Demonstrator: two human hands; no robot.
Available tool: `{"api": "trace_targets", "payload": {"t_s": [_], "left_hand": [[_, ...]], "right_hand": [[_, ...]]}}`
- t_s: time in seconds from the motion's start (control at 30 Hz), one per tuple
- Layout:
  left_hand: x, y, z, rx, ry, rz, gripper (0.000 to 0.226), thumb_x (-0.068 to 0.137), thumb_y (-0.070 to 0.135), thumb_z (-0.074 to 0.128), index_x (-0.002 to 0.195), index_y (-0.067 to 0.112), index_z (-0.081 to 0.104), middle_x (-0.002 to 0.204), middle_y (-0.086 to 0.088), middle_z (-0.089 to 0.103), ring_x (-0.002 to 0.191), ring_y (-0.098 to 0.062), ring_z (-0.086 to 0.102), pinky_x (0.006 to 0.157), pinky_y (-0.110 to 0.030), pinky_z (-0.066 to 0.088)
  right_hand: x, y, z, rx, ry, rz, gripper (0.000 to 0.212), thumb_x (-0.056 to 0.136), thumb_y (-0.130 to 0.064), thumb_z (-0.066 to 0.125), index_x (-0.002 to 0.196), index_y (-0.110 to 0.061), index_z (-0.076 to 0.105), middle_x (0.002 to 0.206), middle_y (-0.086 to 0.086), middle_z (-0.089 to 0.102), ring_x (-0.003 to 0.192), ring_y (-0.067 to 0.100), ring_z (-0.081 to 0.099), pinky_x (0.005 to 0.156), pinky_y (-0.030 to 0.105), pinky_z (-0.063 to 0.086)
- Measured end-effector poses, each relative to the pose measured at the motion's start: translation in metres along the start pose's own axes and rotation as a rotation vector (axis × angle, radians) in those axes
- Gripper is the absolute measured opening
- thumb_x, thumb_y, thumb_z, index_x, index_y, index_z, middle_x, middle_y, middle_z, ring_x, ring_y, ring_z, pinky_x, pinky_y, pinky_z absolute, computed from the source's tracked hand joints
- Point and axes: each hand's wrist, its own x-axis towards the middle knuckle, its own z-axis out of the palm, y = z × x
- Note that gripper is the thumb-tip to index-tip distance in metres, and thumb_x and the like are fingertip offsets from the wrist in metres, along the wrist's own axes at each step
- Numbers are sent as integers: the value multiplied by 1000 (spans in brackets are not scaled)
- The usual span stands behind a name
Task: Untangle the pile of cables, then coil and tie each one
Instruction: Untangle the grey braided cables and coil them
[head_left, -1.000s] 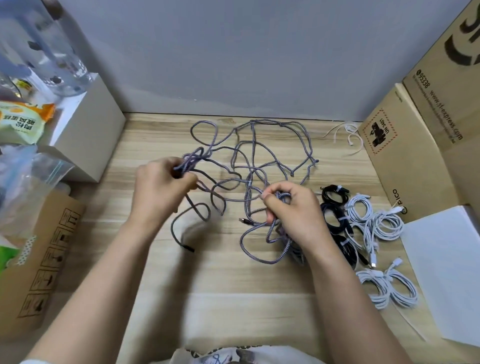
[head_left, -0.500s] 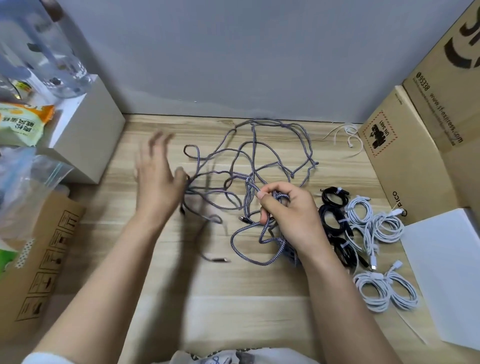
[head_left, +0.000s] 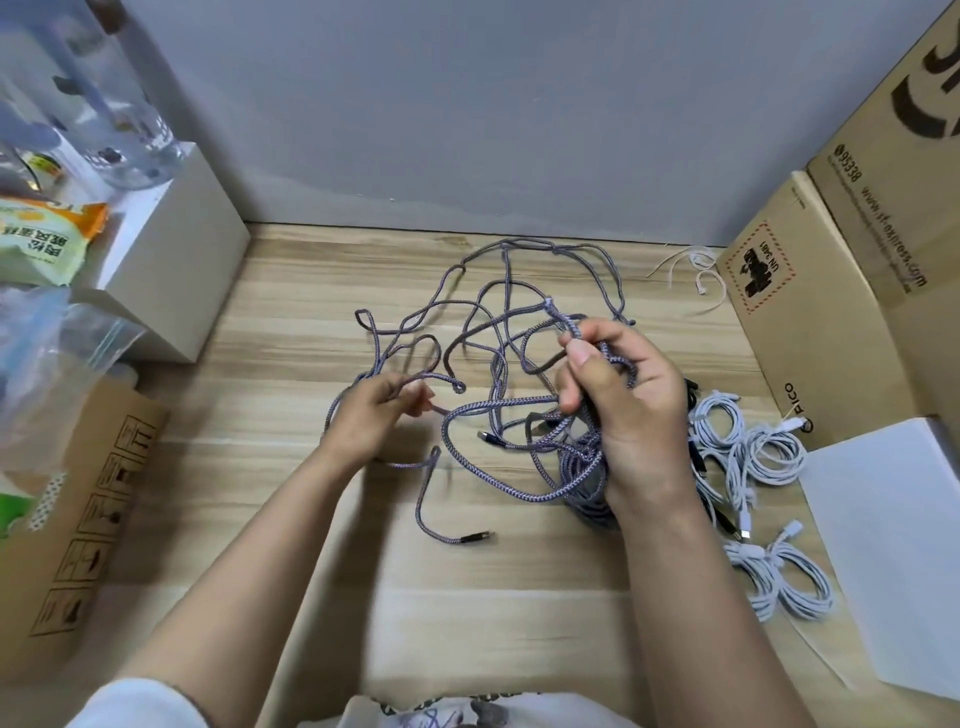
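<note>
While the braided cables (head_left: 498, 364) sprawl tangled across the far middle of the desk (head_left: 291, 322), the head view shows the left hand (head_left: 374, 415) pinching one strand and the right hand (head_left: 618, 395) gripping a bunch; light, limp and grippy, they look best held near the free plug (head_left: 475, 537).
</note>
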Motion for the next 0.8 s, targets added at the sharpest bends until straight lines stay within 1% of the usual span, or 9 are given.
{"api": "trace_targets", "payload": {"t_s": [0.07,0.13,0.23,0.37,0.47,0.57,0.63,0.7,0.8], "left_hand": [[3,-3,-12,-63,10,-35,12,91,-2,54,91,7,63,80,5,65,66,13,58,70,-5,42],[5,-6,-22,-86,27,-44,17,88,-8,54,95,7,61,81,11,67,70,16,59,74,-5,42],[5,-6,-30,14,39,-2,19,95,-2,45,102,3,62,93,3,63,77,21,55,78,-2,38],[2,15,-23,-102,2,42,26,98,-5,34,99,0,59,84,-8,64,67,6,61,69,-9,43],[-3,37,-10,-243,48,76,27,101,8,36,90,9,62,79,-8,65,64,-4,63,69,-15,49],[-13,52,1,-155,53,148,25,99,23,42,96,13,65,86,-3,67,78,-9,63,77,-18,47],[-18,58,4,-43,67,202,29,95,33,43,101,14,65,93,4,66,86,-4,62,81,-14,44],[-22,63,2,42,57,264,38,89,34,41,106,11,65,97,7,65,90,-3,61,84,-14,43],[-23,61,-8,85,72,424,28,86,10,52,112,7,63,112,2,63,105,-6,57,92,-19,44]], "right_hand": [[-1,0,-1,100,83,2,8,73,-9,56,80,-13,54,44,-6,49,41,3,44,49,12,40],[-3,-2,0,184,138,-10,11,71,-6,55,80,-13,52,45,-8,49,40,2,42,46,12,38],[-1,2,0,225,152,4,12,71,-4,57,78,-12,53,48,-9,51,40,2,42,44,12,38],[5,24,2,-10,85,145,28,82,12,57,73,-15,51,49,-6,53,42,4,47,46,14,41],[8,46,10,-140,-41,271,30,80,14,59,74,-14,49,57,-8,57,48,4,52,53,15,44],[8,62,22,-276,-118,306,22,78,-1,72,82,-17,59,70,-5,63,60,8,58,63,21,49],[9,68,27,-435,-144,248,24,72,-22,79,90,-27,64,76,-8,66,69,7,62,72,27,51],[9,70,28,-623,-156,194,20,66,-47,72,81,-36,64,65,-11,65,62,7,59,66,30,47],[7,68,24,-652,-131,178,24,79,-51,64,64,-33,61,39,-14,47,41,1,39,54,27,32]]}}
